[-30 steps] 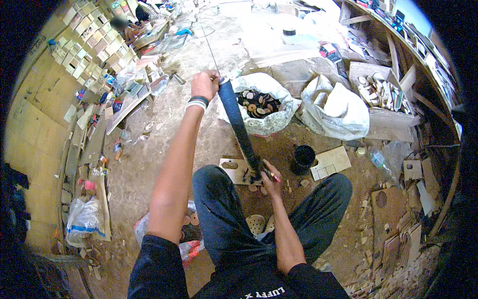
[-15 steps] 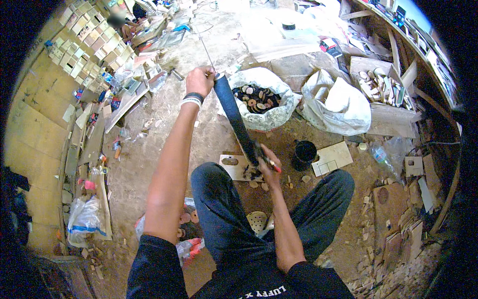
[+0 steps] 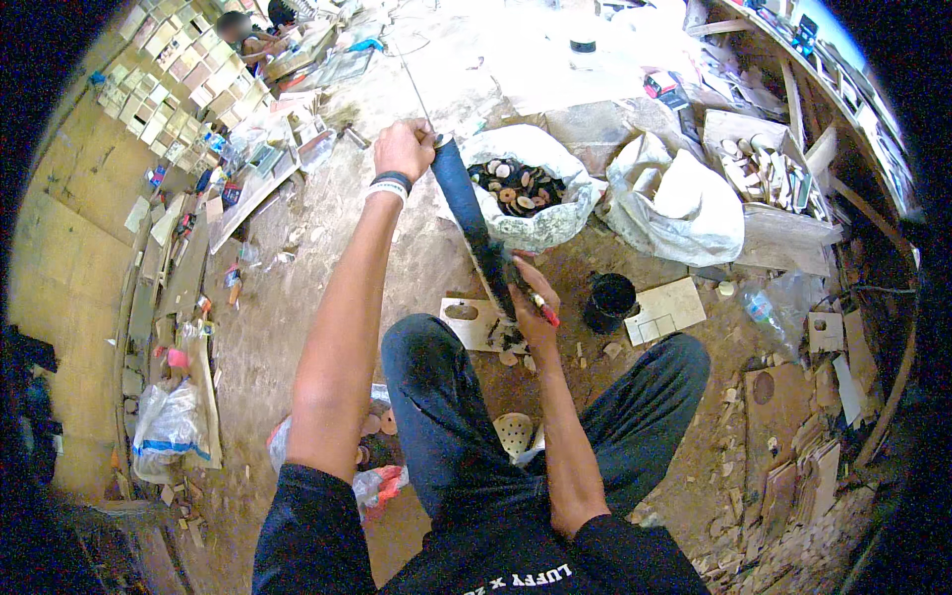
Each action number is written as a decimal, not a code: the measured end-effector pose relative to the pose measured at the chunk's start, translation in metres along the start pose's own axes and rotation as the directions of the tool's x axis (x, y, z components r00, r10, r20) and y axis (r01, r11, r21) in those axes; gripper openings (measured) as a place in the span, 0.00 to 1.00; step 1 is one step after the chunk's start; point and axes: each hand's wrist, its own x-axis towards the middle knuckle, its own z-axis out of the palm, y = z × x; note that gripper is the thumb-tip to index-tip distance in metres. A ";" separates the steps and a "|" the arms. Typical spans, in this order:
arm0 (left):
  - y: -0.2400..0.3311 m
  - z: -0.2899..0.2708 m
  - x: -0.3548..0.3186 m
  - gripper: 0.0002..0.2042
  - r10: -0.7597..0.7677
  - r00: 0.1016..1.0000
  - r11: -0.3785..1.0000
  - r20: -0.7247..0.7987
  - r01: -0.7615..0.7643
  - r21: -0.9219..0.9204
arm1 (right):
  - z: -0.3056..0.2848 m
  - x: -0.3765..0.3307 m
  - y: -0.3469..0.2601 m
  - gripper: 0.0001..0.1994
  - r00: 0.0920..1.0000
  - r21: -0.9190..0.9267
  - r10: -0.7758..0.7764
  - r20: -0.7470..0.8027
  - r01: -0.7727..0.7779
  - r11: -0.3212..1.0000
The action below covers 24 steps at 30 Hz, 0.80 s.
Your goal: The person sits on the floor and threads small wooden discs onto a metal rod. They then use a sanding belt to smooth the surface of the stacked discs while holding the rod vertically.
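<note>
My left hand (image 3: 402, 151), wearing bands at the wrist, is closed at the top end of a long dark blue-black cylinder (image 3: 462, 196). A thin wire (image 3: 411, 81) sticks out beyond that end. The cylinder slants down toward a pale board (image 3: 482, 327) with an oval hole and black smears. Closed around a brush (image 3: 538, 299) with a red-tipped handle, my right hand (image 3: 536, 305) is against the cylinder's lower part. Its bristles are hard to make out against the dark surface. Right of that hand stands a black pot (image 3: 609, 302).
A white sack (image 3: 560, 224) of round wooden discs stands ahead, with another white sack (image 3: 684, 223) beside it. A box of wood pieces (image 3: 764, 174) lies farther right. Next to the pot is a flat pale board (image 3: 666, 311). Another person (image 3: 256, 45) sits at far left.
My right hand and the brush have moved a little up along the cylinder. My left hand stays at its top end. The view has shifted slightly.
</note>
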 end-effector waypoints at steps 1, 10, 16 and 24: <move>0.000 0.000 0.000 0.04 -0.009 1.000 1.000 -0.001 0.009 -0.025 | 0.000 -0.002 -0.001 0.18 0.998 0.056 -0.057 -0.004 0.057 0.997; 0.005 -0.004 0.000 0.04 -0.037 0.999 0.999 0.001 0.037 -0.030 | -0.013 -0.031 -0.015 0.20 0.995 0.073 -0.052 0.085 0.046 0.996; 0.015 -0.003 -0.004 0.03 -0.040 0.999 0.999 -0.007 0.040 -0.025 | 0.017 0.054 -0.057 0.17 0.994 0.066 -0.110 -0.002 0.110 0.992; 0.006 -0.006 -0.005 0.06 -0.071 0.997 0.997 0.008 0.071 0.001 | -0.024 -0.101 0.024 0.22 0.945 -0.107 0.227 0.235 -0.207 0.973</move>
